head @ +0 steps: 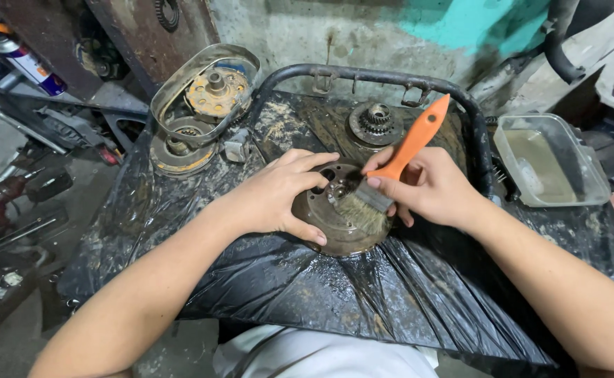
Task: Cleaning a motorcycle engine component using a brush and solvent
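Note:
A rusty round metal disc (342,234) with holes lies on black plastic sheeting (321,287) in the middle of the view. My left hand (275,196) grips the disc's left edge, fingers over the top and thumb below. My right hand (429,185) holds a paintbrush by its orange handle (415,140). The brush's dirty bristles (361,212) press on the disc's face near its centre hub.
A toothed gear part (375,124) sits behind the disc. An oval metal cover (205,84) with greasy round parts leans at the back left. A clear plastic tub (548,157) of murky liquid stands to the right. A black tubular frame (363,73) rims the surface. A spray can (26,63) lies far left.

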